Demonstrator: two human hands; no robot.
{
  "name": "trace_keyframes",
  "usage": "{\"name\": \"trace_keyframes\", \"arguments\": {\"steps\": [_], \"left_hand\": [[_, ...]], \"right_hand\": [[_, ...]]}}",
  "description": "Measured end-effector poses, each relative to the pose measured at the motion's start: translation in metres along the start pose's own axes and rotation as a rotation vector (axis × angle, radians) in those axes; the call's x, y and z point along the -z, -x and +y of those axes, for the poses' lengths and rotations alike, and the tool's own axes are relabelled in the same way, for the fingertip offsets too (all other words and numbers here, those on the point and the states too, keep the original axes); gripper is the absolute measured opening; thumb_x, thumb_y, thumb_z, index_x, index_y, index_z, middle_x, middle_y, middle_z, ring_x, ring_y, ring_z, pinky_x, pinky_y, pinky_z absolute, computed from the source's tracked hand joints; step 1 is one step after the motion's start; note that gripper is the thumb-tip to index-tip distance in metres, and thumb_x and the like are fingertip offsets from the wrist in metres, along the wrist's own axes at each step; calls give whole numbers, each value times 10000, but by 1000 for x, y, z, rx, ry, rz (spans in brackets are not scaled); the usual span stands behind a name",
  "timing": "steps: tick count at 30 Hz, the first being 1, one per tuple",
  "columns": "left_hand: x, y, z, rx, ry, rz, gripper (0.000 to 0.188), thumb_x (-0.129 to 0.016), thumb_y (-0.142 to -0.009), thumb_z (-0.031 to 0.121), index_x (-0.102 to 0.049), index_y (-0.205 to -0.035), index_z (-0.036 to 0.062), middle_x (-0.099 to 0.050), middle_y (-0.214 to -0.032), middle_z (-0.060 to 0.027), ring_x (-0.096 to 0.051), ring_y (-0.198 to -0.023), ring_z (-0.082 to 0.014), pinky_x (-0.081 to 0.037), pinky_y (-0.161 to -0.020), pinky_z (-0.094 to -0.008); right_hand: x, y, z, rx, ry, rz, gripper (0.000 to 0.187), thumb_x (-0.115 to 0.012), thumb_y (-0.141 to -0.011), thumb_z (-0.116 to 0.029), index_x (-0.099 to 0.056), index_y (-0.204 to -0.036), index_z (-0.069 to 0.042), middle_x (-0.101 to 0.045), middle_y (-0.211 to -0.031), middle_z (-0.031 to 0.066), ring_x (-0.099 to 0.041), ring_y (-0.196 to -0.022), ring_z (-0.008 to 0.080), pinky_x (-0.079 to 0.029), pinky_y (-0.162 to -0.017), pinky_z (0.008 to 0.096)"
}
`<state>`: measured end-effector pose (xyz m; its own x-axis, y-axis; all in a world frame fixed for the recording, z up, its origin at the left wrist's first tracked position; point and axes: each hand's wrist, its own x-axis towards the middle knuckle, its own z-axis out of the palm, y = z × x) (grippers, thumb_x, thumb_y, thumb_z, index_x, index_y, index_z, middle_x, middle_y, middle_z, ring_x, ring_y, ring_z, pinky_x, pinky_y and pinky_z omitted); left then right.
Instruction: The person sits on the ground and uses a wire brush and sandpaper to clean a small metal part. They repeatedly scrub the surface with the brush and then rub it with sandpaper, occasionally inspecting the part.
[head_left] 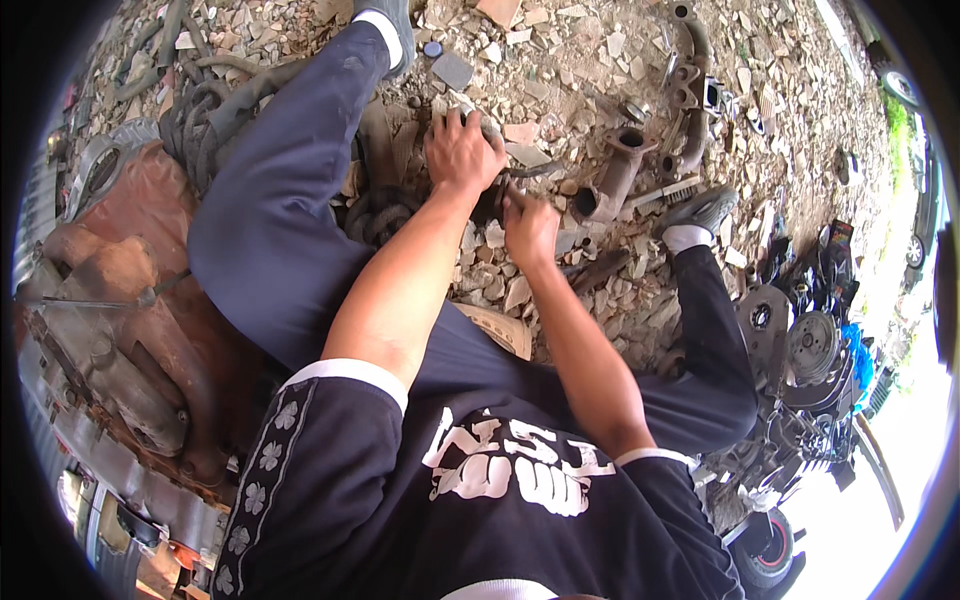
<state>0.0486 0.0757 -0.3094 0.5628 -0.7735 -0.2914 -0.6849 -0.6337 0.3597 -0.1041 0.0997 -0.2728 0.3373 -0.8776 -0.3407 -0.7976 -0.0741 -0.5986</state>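
Note:
My left hand (463,150) is closed, its fingers curled over a greyish part that they mostly cover, low over the stony ground between my legs. Just below and to its right, my right hand (530,228) is closed too, thumb and fingers pinched together. What it grips is hidden. A dark, rusty-looking metal piece (488,203) shows between the two hands. Right of my right hand lies a rusty flanged pipe elbow (607,185), with a brush (667,192) beside it. Beyond them is a longer rusty exhaust manifold (692,125).
Broken stones (570,60) cover the ground. A large rusty engine (130,330) stands at my left, near dark hoses (200,120). At my right are a pulley (812,345), other dark engine parts and a small wheel (765,550). Cardboard (500,328) lies under my forearms.

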Motion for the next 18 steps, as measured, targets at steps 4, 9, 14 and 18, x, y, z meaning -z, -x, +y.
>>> {"name": "trace_keyframes", "arguments": {"steps": [4, 9, 14, 18], "left_hand": [[4, -1, -2, 2, -25, -16, 469, -692, -856, 366, -668, -1265, 138, -568, -1389, -159, -489, -1357, -378, -426, -1096, -551], [4, -5, 4, 2, -13, -24, 453, -699, -849, 358, -676, -1240, 131, -575, -1359, -148, -507, -1326, -371, -450, -1064, -545], [3, 0, 2, -11, -31, 42, 443, -711, -832, 341, -681, -1212, 116, -584, -1325, -153, -519, -1307, -371, -477, -1032, -538], [-2, -6, 3, -18, -6, 32, 442, -713, -828, 349, -692, -1200, 113, -601, -1305, -161, -512, -1314, -379, -469, -1043, -541]], "right_hand": [[7, 13, -15, -76, 4, -77, 283, -641, -923, -92, -744, -1167, 9, -676, -840, 339, -675, -887, 468, -521, -867, 512], [9, -1, -11, -43, 6, -83, 296, -622, -918, -62, -736, -1181, 10, -656, -926, 378, -663, -885, 489, -512, -888, 519], [10, 19, -27, -61, 32, -69, 286, -612, -910, -38, -741, -1159, 18, -662, -910, 353, -651, -866, 494, -514, -836, 532], [-6, -14, 0, -42, 92, -21, 283, -612, -911, -35, -727, -1158, 44, -660, -959, 355, -658, -864, 483, -520, -821, 538]]}}
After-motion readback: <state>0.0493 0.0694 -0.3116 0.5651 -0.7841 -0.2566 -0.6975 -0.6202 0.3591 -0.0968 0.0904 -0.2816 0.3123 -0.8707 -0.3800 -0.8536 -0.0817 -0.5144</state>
